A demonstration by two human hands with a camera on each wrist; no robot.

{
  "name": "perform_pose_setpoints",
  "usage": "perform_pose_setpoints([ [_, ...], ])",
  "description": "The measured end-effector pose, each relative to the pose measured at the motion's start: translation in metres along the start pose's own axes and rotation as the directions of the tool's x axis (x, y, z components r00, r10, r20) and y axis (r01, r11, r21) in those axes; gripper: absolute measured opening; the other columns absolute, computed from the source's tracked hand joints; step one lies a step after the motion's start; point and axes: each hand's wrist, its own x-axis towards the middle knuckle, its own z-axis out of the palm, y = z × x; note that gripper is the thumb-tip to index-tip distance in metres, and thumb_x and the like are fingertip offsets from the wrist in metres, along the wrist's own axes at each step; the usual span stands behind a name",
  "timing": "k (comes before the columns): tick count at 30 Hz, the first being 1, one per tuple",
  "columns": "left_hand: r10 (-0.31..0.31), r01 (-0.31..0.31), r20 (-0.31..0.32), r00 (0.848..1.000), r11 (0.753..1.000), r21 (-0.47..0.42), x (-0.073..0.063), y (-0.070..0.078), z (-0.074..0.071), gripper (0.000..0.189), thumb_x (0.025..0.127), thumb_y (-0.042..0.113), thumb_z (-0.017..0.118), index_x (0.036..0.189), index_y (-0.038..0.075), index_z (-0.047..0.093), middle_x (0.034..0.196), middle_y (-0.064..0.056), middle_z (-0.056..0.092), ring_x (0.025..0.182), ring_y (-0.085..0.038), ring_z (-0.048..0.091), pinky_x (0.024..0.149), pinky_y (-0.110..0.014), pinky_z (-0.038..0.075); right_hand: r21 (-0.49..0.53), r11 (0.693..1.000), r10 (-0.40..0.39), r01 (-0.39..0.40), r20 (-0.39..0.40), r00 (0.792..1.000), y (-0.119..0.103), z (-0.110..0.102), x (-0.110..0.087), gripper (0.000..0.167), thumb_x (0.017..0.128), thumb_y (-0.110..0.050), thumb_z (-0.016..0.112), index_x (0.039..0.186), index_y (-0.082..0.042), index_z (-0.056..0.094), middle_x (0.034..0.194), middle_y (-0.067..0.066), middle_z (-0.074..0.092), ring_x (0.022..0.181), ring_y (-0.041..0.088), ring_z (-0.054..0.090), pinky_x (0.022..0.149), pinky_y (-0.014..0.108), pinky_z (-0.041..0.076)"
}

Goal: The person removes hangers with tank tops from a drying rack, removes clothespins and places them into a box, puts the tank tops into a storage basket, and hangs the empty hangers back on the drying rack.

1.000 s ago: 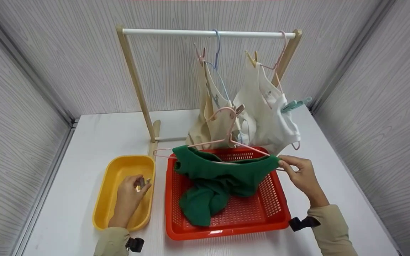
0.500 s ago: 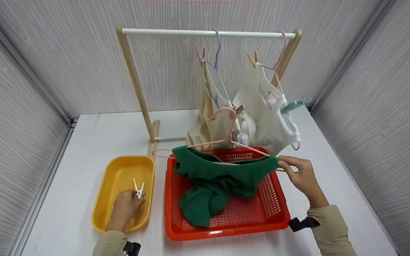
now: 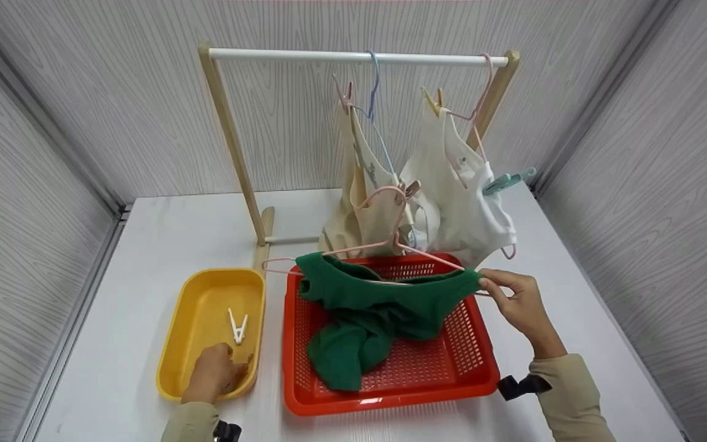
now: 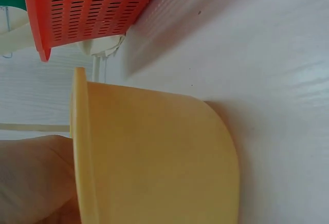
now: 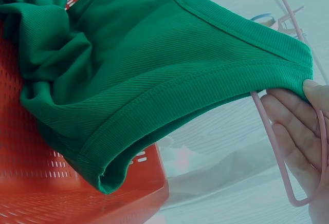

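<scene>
A green ribbed tank top (image 3: 384, 298) hangs on a pink hanger (image 3: 359, 248), its lower part bunched in the red basket (image 3: 390, 402). My right hand (image 3: 522, 307) pinches the right shoulder strap between thumb and fingers. In the right wrist view, the end of the pink hanger (image 5: 285, 178) passes in front of the fingers. My left hand (image 3: 211, 371) is low inside the yellow basin (image 3: 181, 307), fingers curled around a small brownish clothespin (image 3: 249, 359), mostly hidden. A white clothespin (image 3: 238, 328) lies just beyond it. In the left wrist view, the basin wall (image 4: 159, 152) covers the fingers.
Behind the basket stands a drying rack with a white bar (image 3: 304, 55) and wooden posts. A beige garment (image 3: 353, 184) and a white garment (image 3: 452, 184) hang from it, with clothespins on them. A teal clothespin (image 3: 504, 182) juts out at the right.
My left hand has moved down and toward me in the basin, leaving the white clothespin lying there. The right hand has stayed on the tank top's strap.
</scene>
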Motion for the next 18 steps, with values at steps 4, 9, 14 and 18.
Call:
perform_pose_setpoints([
  [4, -0.022, 0.022, 0.037, 0.999, 1.000, -0.005, 0.0007, -0.0004, -0.0010, 0.043, 0.085, 0.015, 0.067, 0.112, -0.017, 0.057, 0.106, -0.030, 0.064, 0.082, -0.024, 0.057, 0.083, -0.043, 0.053, 0.010, 1.000, 0.002, -0.002, 0.001, 1.000, 0.0004, 0.0001, 0.0002, 0.021, 0.082, 0.020, 0.058, 0.095, 0.011, 0.070, 0.094, -0.015, 0.072, 0.084, -0.007, 0.069, 0.071, 0.013, 0.057],
  [9, -0.029, 0.030, 0.042, 0.999, 0.999, -0.025, 0.0014, 0.0023, -0.0019, 0.046, 0.088, 0.016, 0.066, 0.119, -0.016, 0.055, 0.118, -0.034, 0.060, 0.093, -0.030, 0.061, 0.093, -0.048, 0.051, 0.023, 1.000, 0.007, -0.007, 0.008, 1.000, 0.0000, 0.0003, 0.0004, 0.021, 0.081, 0.020, 0.058, 0.096, 0.011, 0.070, 0.095, -0.016, 0.072, 0.085, -0.006, 0.070, 0.069, 0.015, 0.058],
  [14, -0.009, 0.009, 0.001, 1.000, 0.999, -0.042, 0.0007, 0.0061, -0.0031, 0.046, 0.089, 0.016, 0.067, 0.121, -0.015, 0.056, 0.123, -0.034, 0.058, 0.103, -0.036, 0.062, 0.095, -0.050, 0.051, 0.029, 1.000, -0.001, 0.000, 0.010, 1.000, -0.0005, 0.0006, 0.0012, 0.021, 0.081, 0.021, 0.058, 0.096, 0.011, 0.070, 0.095, -0.016, 0.072, 0.084, -0.006, 0.070, 0.069, 0.014, 0.057],
  [18, 0.024, -0.025, -0.041, 0.999, 0.999, -0.025, -0.0001, 0.0093, -0.0050, 0.043, 0.089, 0.016, 0.067, 0.119, -0.013, 0.057, 0.118, -0.033, 0.061, 0.094, -0.033, 0.063, 0.090, -0.047, 0.053, 0.036, 0.999, -0.008, 0.007, 0.013, 1.000, 0.0000, 0.0007, 0.0014, 0.022, 0.081, 0.021, 0.058, 0.096, 0.011, 0.070, 0.095, -0.015, 0.072, 0.085, -0.006, 0.070, 0.070, 0.014, 0.057],
])
